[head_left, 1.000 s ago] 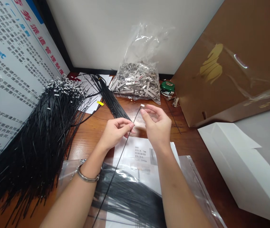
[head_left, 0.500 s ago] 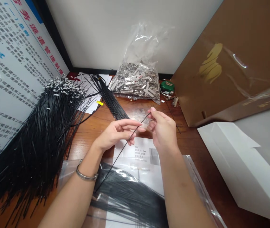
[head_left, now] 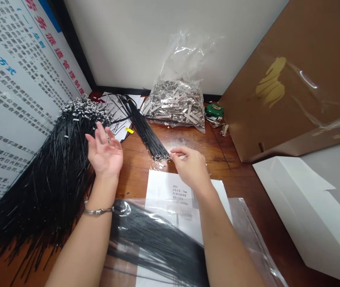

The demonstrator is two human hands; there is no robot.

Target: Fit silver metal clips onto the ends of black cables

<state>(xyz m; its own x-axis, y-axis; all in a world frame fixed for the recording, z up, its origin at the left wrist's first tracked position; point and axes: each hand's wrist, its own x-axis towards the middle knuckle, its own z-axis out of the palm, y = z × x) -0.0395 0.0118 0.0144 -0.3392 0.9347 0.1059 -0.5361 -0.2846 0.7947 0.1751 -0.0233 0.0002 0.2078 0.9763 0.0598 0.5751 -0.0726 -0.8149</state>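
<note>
My left grip is spread, nearer than the left heap of white-tipped wires. My right grip meets the black wire bundle's near end on the tabletop; I can't tell whether it pinches one. Work looks unfinished, the done share unclear.

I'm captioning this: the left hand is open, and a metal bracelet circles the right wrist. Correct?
Not quite: in the head view, the metal bracelet circles the left wrist, not the right. The left hand is indeed open.
</note>
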